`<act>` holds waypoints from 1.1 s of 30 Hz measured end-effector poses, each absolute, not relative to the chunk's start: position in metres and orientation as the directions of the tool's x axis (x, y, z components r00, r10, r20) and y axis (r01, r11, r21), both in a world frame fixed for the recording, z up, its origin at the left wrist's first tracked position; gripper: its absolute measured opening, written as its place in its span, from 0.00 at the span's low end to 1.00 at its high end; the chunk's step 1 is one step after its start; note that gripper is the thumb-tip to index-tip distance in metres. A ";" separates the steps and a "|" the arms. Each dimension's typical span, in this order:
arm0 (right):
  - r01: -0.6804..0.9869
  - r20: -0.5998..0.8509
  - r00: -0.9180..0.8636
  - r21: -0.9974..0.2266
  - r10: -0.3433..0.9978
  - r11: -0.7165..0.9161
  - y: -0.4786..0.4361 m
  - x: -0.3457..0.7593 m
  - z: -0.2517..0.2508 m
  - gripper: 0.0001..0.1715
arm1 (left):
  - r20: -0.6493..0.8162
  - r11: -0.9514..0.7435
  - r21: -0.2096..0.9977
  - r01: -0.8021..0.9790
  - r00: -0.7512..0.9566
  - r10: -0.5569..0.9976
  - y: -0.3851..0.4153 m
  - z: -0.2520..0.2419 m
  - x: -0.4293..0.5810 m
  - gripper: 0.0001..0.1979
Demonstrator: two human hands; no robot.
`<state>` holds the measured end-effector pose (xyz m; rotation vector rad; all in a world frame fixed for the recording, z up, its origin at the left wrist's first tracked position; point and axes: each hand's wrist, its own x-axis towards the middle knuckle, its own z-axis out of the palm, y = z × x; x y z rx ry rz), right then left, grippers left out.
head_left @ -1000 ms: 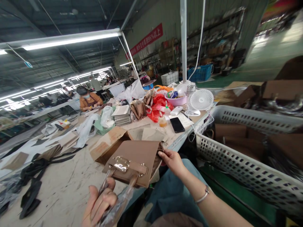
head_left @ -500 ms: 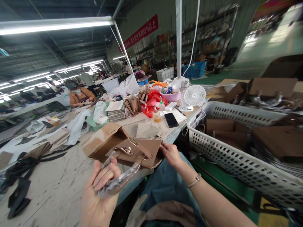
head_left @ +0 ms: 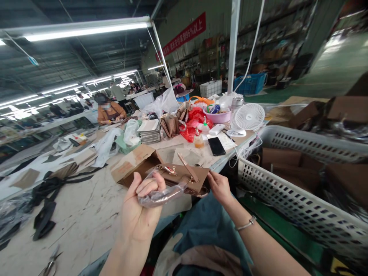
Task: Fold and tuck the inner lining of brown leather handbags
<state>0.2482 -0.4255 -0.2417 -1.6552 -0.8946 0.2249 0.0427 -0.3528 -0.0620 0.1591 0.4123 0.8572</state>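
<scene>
A brown handbag (head_left: 199, 179) with gold metal fittings is held up over the table's near edge. Its handle (head_left: 172, 194), wrapped in clear plastic, is hooked by the curled fingers of my left hand (head_left: 141, 214). My right hand (head_left: 220, 188) pinches the bag's right corner between thumb and fingers. A short brown strap (head_left: 188, 167) with a metal end sticks up from the bag's front. Behind the bag lies an open cardboard box (head_left: 137, 159), partly covered by the bag. The bag's underside is hidden.
To the right stands a white plastic basket (head_left: 287, 195) holding brown bag pieces. A phone (head_left: 216, 147), a white fan (head_left: 249, 116) and a glue bottle (head_left: 198, 139) are farther back. Scissors (head_left: 51, 262) lie at the near left. A co-worker (head_left: 110, 111) sits across the table.
The bag has tilted, so its front is seen more edge-on and the strap points up. Both hands keep their hold. The view has swung left, bringing the scissors into sight.
</scene>
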 end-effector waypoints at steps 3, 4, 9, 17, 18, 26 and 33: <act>0.466 0.325 0.659 -0.884 0.678 -0.029 -0.427 0.247 -0.245 0.25 | -0.279 0.644 0.281 -0.711 0.582 0.764 -0.349 -0.061 0.047 0.13; 0.469 0.326 0.652 -0.883 0.685 -0.026 -0.428 0.246 -0.246 0.25 | -0.281 0.644 0.278 -0.713 0.580 0.764 -0.348 -0.061 0.048 0.12; 0.423 0.275 0.677 -0.905 0.682 -0.055 -0.429 0.241 -0.256 0.27 | -0.252 0.628 0.313 -0.713 0.575 0.779 -0.342 -0.062 0.050 0.12; 0.380 0.291 0.662 -0.925 0.691 0.025 -0.434 0.235 -0.252 0.27 | -0.222 0.609 0.309 -0.730 0.567 0.793 -0.335 -0.055 0.055 0.16; 0.413 0.325 0.659 -0.910 0.678 0.035 -0.434 0.234 -0.251 0.22 | -0.227 0.603 0.322 -0.730 0.558 0.798 -0.335 -0.055 0.056 0.16; 0.394 0.320 0.650 -0.918 0.689 0.055 -0.430 0.227 -0.249 0.16 | -0.227 0.576 0.352 -0.738 0.530 0.817 -0.330 -0.054 0.062 0.17; 0.083 0.094 0.553 -0.995 0.828 0.057 -0.423 0.215 -0.276 0.25 | -0.253 0.541 0.336 -0.771 0.479 0.840 -0.316 -0.056 0.075 0.15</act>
